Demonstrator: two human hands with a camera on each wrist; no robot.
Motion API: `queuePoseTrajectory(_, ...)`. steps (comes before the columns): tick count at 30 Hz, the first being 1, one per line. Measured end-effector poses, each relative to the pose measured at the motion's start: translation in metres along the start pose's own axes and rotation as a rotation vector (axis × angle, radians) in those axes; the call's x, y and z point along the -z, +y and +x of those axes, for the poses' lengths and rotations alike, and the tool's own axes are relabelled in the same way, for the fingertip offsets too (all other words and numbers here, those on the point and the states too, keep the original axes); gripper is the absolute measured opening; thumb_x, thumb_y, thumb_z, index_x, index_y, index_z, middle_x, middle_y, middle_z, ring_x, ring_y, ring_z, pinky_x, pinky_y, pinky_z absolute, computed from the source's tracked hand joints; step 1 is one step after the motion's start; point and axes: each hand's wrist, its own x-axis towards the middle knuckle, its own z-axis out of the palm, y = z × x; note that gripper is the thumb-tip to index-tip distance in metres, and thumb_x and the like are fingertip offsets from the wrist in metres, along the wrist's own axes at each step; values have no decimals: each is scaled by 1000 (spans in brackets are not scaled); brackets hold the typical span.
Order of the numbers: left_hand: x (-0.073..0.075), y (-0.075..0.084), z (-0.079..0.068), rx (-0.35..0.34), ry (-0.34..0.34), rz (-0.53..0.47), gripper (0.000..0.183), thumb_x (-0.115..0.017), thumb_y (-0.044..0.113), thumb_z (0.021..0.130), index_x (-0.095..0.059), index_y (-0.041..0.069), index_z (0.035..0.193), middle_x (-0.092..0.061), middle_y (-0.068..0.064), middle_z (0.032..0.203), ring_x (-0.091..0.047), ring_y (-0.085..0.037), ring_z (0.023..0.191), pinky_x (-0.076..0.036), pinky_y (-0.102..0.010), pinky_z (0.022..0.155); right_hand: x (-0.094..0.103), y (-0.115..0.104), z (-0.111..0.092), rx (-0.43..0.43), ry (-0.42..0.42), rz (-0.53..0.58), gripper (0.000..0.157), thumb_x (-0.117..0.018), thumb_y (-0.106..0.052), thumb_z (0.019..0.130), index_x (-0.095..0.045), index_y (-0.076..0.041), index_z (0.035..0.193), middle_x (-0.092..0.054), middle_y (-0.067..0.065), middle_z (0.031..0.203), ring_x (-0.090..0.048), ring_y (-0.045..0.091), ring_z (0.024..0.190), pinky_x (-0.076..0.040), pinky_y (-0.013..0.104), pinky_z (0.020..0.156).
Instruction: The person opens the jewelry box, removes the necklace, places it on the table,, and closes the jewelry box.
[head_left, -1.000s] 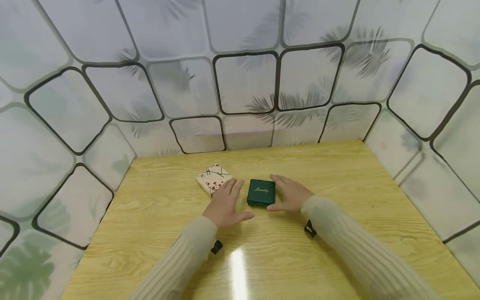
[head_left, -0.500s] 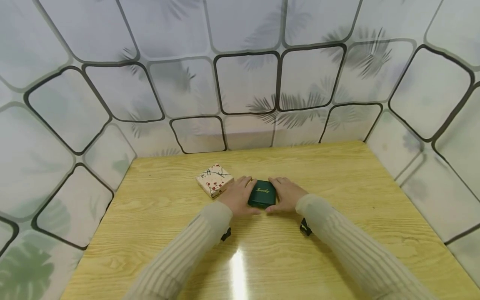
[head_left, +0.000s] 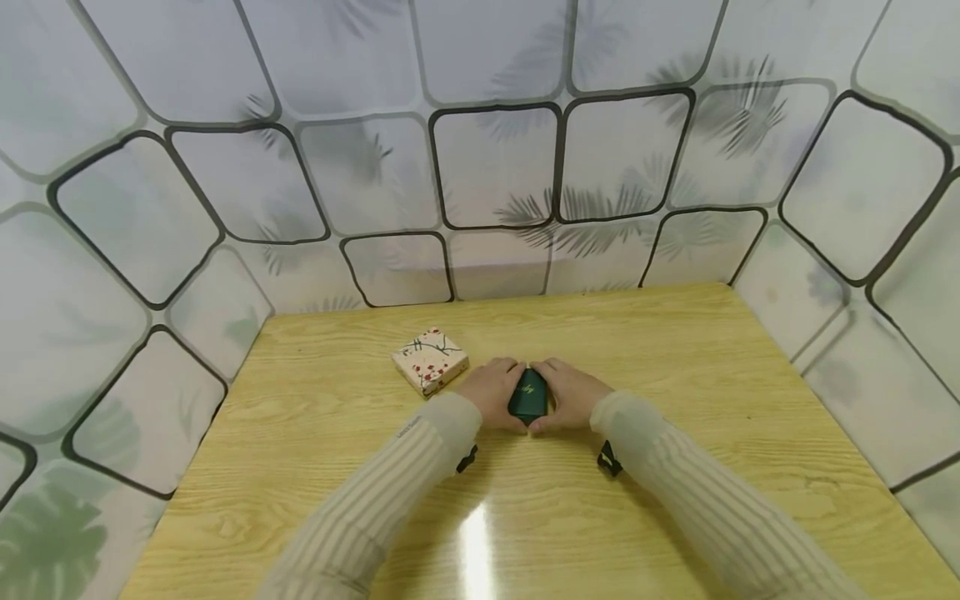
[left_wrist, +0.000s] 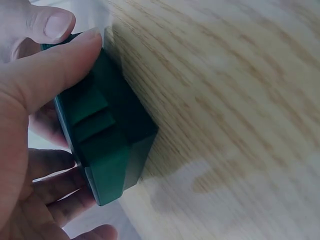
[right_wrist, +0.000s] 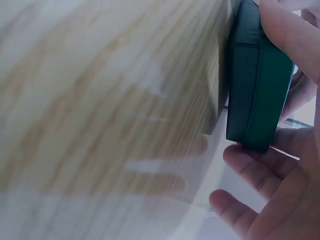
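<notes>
Between my two hands sits a small dark green jewelry box [head_left: 528, 398] with gold lettering on its lid, partly covered by fingers. My left hand [head_left: 493, 395] grips its left side, and in the left wrist view the thumb lies over the front face of the jewelry box [left_wrist: 102, 135], above a small notch. My right hand [head_left: 572, 395] holds the right side, thumb at the front. In the right wrist view, a seam runs along the side of the jewelry box [right_wrist: 254, 95], with fingertips at its far end. The two thumb tips nearly meet in front.
A cream box [head_left: 430, 360] with red blossoms and dark branches lies to the left of my left hand. The wood-grain table [head_left: 652, 517] reaches back to a patterned curtain [head_left: 495, 167] that surrounds it on three sides.
Both hands have come together from either side of the jewelry box and taken hold of it. The left hand has moved right, away from the blossom-patterned box.
</notes>
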Motion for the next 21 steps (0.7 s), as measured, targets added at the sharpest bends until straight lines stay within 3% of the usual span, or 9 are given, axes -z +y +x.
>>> queuePoseTrajectory(9,-6,-2,1,1,-8,-49,111,-76,63,69,-28,5,151,-42,-8,138,-41,-21,124,-39,-32,104,-4,-1,-2,-21,-4,-2,107,-75,-61,73,-27,-4,150,-41,9,141,-48,23,123,-41,41,102)
queuePoseTrajectory(17,-13,-6,2,-15,32,-87,106,-77,64,67,-36,6,146,-45,-7,132,-43,-20,118,-42,-31,100,-8,1,-2,-17,-10,23,104,-77,-59,72,-30,-4,148,-41,10,141,-47,23,124,-40,40,103)
queuePoseTrajectory(21,-17,-9,0,-12,36,-115,108,-76,64,68,-32,8,148,-43,-9,134,-44,-21,119,-41,-31,100,-9,1,-1,-20,-6,37,99,-79,-52,73,-32,-3,146,-42,11,138,-49,22,120,-42,39,101)
